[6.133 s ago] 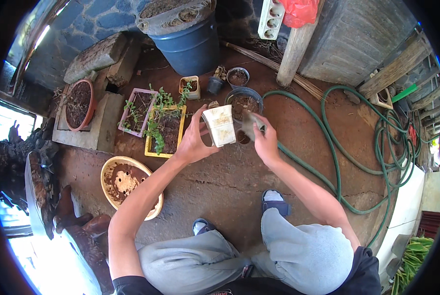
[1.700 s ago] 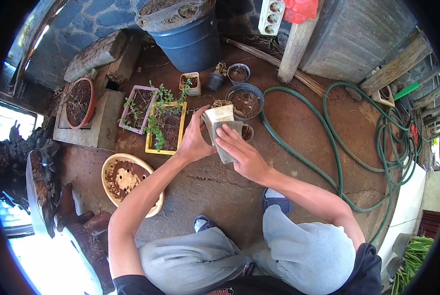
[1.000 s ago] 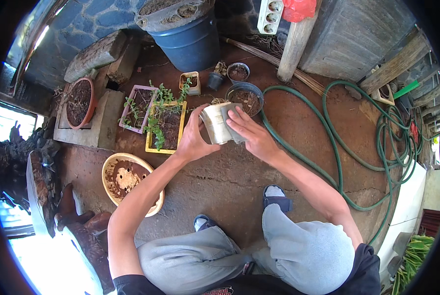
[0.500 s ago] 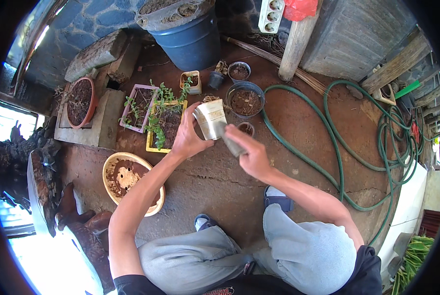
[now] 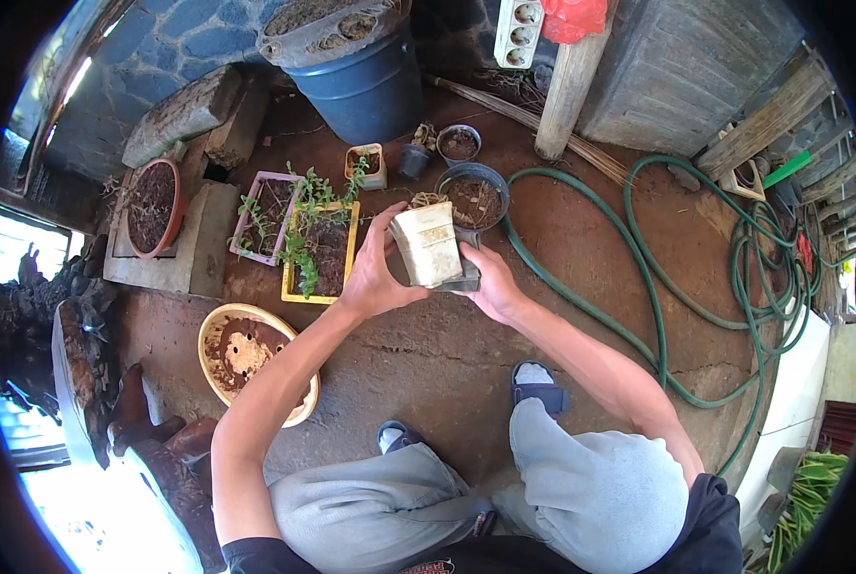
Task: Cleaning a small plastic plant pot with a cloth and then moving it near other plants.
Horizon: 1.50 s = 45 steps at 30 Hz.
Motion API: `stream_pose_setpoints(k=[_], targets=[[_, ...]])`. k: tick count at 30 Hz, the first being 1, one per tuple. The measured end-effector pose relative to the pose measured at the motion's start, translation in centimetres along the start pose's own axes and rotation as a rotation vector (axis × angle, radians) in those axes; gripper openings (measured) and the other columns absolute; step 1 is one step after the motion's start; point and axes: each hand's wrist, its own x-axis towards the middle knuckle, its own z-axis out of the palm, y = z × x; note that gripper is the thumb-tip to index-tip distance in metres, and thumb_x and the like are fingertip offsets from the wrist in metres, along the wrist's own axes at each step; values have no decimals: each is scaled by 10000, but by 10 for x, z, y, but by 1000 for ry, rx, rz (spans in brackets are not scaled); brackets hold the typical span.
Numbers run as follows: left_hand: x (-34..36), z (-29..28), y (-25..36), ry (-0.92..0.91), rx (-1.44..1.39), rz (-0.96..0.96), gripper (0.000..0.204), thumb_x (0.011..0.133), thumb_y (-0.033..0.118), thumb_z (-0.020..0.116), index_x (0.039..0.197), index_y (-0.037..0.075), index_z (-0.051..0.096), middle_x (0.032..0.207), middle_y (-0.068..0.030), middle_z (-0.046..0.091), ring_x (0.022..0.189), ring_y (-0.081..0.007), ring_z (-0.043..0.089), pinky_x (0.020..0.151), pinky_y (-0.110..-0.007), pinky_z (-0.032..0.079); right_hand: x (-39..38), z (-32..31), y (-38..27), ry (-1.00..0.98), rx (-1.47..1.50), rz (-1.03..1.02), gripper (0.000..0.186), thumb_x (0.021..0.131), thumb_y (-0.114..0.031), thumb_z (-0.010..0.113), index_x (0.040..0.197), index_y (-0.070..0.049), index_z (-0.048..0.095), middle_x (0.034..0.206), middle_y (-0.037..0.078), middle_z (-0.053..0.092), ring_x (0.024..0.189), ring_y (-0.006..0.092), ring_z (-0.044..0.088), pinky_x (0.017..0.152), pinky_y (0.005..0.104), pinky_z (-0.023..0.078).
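Note:
My left hand (image 5: 375, 282) grips a small, grubby white square plastic pot (image 5: 426, 244) by its left side, held tilted above the ground, with some dry plant bits at its top. My right hand (image 5: 493, 285) is at the pot's lower right, closed on a grey-green cloth or pad (image 5: 464, 282) that lies against the pot's side and is mostly hidden behind it. Just beyond the pot stands a round dark pot of soil (image 5: 476, 196). Left of my hands are a yellow planter (image 5: 289, 292) and a pink planter (image 5: 246, 247), both with leafy plants.
An empty oval cream pot (image 5: 213, 383) lies lower left. A terracotta pot (image 5: 155, 206) rests on concrete blocks (image 5: 175, 268). Behind are a blue barrel (image 5: 351, 96), small pots (image 5: 459, 143) and a wooden post (image 5: 567, 105). A green hose (image 5: 648, 287) coils along the right.
My right hand has shifted from the pot's front face, lower half, to behind its right side, taking the cloth along. The white pot now shows its front uncovered, still in my left hand.

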Motion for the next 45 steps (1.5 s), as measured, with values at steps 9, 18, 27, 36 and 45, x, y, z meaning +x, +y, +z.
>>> stream_pose_setpoints(k=[9, 18, 27, 36, 45], targets=[[9, -10, 14, 15, 361, 114, 1355, 568, 178, 1015, 1671, 38, 240, 1611, -212, 413, 1501, -410, 457, 1218, -499, 457, -2, 3, -2, 4, -314, -185, 535, 1043, -201, 759, 1486, 33, 570, 1351, 131, 712, 1241, 195, 682, 1064, 395, 555], [9, 13, 22, 44, 280, -39, 1278, 623, 108, 929, 1671, 27, 201, 1601, -251, 377, 1471, -443, 446, 1202, -499, 463, -12, 20, -12, 230, -842, -468, 714, 914, -265, 893, 1479, 67, 608, 1313, 202, 758, 1187, 221, 719, 1045, 368, 549], [10, 5, 8, 107, 117, -78, 1212, 610, 46, 936, 1619, 15, 265, 1561, -206, 388, 1409, -369, 551, 1183, -461, 532, -23, 22, -1, 179, -1038, -691, 641, 952, 55, 704, 1571, -22, 559, 1548, 201, 623, 1387, 270, 635, 1153, 354, 490], [10, 12, 5, 113, 194, -1, 1067, 645, -31, 890, 1554, 0, 331, 1515, -259, 413, 1363, -468, 521, 1087, -472, 586, -16, 38, -19, -229, -1725, -1217, 496, 871, -42, 686, 1366, -11, 690, 1468, 118, 670, 1481, 272, 550, 1259, 454, 434], [3, 9, 13, 31, 172, -73, 1080, 652, 5, 925, 1558, 17, 335, 1519, -203, 406, 1359, -379, 582, 1081, -450, 614, -21, 15, -21, -332, -1818, -1122, 479, 903, -63, 671, 1380, -34, 691, 1512, 81, 651, 1505, 243, 527, 1263, 450, 432]])
